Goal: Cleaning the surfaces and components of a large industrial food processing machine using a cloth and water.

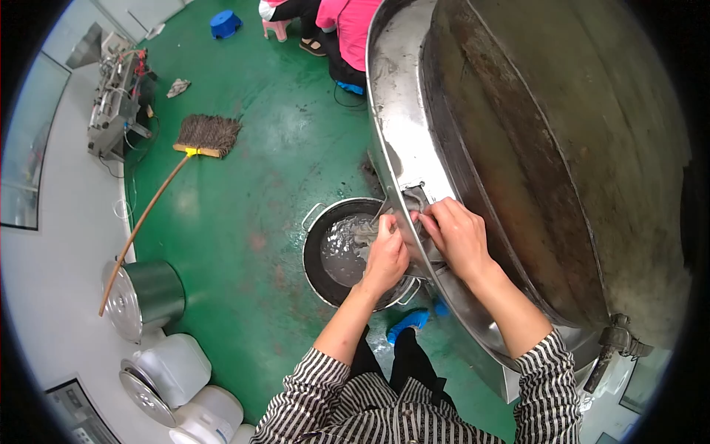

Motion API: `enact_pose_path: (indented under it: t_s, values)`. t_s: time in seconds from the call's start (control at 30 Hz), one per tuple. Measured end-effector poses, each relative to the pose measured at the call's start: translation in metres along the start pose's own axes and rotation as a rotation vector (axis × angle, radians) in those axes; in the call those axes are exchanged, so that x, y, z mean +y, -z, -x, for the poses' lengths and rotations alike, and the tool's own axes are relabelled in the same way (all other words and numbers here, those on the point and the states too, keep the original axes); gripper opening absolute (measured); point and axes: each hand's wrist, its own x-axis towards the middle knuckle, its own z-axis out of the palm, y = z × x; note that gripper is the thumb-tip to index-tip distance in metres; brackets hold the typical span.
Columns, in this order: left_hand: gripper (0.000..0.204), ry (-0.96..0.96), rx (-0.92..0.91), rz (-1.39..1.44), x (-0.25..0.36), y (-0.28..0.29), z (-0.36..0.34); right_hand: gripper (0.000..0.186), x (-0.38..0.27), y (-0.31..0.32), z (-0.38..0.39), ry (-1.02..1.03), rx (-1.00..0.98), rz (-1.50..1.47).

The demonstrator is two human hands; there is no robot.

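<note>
My left hand (pixel 386 255) is closed at the outer side of a metal trough's raised rim (pixel 403 214), above a large pot (pixel 309 255). My right hand (pixel 458 233) reaches over the trough's inner side, its thumb and fingers pinched together close to the rim. Between them, by an opening in the trough floor, a grey, wet, rag-like piece (pixel 416 198) shows in part; the fingers hide the rest. Dark grey liquid (pixel 344 251) lies in the two-handled pot on the floor. More grey material (pixel 364 234) shows in the pot, just left of my left hand.
A big round machine with a stained drum (pixel 532 140) fills the right side. A broom (pixel 207 135) leans across the left, its handle over a lidded steel pot (pixel 159 296). White plastic containers (pixel 174 366) stand by the wall. Seated people in pink (pixel 351 29) are at the top.
</note>
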Motion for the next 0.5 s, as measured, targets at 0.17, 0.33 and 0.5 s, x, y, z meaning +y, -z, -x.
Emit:
enact_pose_path:
  t_s: [0.17, 0.33, 0.5]
  values:
    - [0.053, -0.047, -0.034, -0.415, 0.010, 0.001, -0.018, 0.011, -0.004, -0.003, 0.007, -0.034, 0.027, -0.094]
    - [0.051, 0.014, -0.014, -0.505, 0.013, -0.005, -0.020, 0.009, 0.000, -0.008, 0.016, -0.013, 0.062, -0.147]
    - [0.044, -0.065, -0.014, -0.408, 0.004, 0.005, -0.020, 0.009, -0.001, -0.008, 0.017, -0.016, 0.082, -0.191]
